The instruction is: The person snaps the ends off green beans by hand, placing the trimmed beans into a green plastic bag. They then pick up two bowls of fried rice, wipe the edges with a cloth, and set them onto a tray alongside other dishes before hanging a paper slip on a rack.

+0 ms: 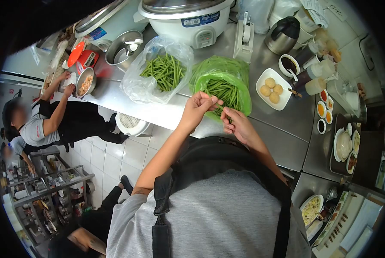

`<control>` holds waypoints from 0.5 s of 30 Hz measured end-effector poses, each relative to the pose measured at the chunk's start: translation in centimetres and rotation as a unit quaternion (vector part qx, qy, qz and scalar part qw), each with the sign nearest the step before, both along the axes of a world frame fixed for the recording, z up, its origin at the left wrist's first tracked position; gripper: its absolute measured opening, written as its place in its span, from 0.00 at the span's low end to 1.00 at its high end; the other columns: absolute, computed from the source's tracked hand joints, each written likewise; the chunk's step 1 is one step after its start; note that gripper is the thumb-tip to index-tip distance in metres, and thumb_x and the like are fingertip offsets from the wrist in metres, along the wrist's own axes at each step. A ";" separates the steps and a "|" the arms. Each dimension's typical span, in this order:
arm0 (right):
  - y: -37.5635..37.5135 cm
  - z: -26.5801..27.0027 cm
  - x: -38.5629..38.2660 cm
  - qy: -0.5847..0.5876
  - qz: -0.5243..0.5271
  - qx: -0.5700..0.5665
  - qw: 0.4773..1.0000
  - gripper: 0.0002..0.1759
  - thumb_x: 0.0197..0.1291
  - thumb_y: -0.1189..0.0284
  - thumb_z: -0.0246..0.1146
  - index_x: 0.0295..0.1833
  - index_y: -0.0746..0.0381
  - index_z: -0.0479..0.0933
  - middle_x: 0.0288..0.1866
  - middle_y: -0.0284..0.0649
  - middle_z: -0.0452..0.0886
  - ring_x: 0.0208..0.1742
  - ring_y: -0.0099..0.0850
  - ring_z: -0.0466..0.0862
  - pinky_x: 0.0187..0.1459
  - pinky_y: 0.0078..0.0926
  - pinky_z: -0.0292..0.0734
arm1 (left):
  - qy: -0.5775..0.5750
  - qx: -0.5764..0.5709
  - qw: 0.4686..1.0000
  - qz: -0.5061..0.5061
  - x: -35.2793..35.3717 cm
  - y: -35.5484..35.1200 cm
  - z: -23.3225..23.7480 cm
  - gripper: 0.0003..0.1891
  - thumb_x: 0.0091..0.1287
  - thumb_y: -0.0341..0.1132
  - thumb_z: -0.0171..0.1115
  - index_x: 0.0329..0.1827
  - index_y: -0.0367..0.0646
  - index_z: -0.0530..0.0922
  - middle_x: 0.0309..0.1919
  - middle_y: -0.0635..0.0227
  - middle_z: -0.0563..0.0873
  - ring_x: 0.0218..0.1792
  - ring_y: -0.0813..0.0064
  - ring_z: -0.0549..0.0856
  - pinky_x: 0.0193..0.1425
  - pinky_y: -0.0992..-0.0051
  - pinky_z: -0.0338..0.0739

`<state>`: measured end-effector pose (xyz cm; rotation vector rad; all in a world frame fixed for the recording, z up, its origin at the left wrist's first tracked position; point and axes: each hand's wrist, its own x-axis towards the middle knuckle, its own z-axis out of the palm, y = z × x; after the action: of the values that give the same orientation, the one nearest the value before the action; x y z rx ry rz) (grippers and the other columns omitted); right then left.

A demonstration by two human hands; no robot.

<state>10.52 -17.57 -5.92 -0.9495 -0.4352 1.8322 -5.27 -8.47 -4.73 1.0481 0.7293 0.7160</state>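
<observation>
My left hand [196,110] is closed in a pinch on one end of a green bean [218,105]. The other end runs to my right hand [237,124], whose thumb and fingertips are pinched on it as well. Both hands are at the near edge of a green plastic bag [245,88], which stands open. Many long green beans [221,91] fill it. To the left, a clear plastic bag [134,84] lies spread on the steel counter and holds shorter bean pieces [164,71].
A rice cooker [179,26] and a scale [245,41] stand behind the bags. Right of them are a plate of round balls [269,90], a sauce bowl [289,64] and a steel jug [282,36]. A co-worker [46,116] at left handles a metal bowl [85,82].
</observation>
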 end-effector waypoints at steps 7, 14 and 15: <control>0.7 -1.5 0.4 0.144 -0.076 0.025 0.986 0.15 0.72 0.61 0.51 0.34 0.58 0.70 0.23 0.26 0.64 0.19 0.15 0.59 0.24 0.14 0.57 | -0.038 0.014 0.999 0.016 0.5 -0.7 -1.2 0.04 0.68 0.29 0.58 0.36 0.43 0.72 0.41 0.57 0.86 0.47 0.75 0.83 0.52 0.77 0.76; 1.0 -2.8 0.5 0.218 -0.160 0.003 0.963 0.13 0.71 0.62 0.52 0.35 0.57 0.71 0.23 0.25 0.66 0.19 0.15 0.60 0.25 0.15 0.57 | 0.123 0.199 0.972 -0.026 1.6 -2.0 2.8 0.05 0.64 0.26 0.62 0.33 0.37 0.74 0.44 0.56 0.86 0.56 0.70 0.80 0.59 0.72 0.73; 1.0 -2.5 0.5 0.215 -0.165 -0.005 0.963 0.13 0.71 0.62 0.53 0.35 0.57 0.71 0.24 0.25 0.66 0.19 0.15 0.61 0.25 0.15 0.57 | 0.135 0.223 0.965 -0.026 1.6 -2.0 2.9 0.05 0.64 0.27 0.62 0.33 0.37 0.74 0.44 0.56 0.86 0.56 0.69 0.80 0.59 0.72 0.73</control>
<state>11.05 -16.57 -8.45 -0.5630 0.0045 1.6694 -3.64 -10.48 -1.88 1.5937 0.7890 0.7166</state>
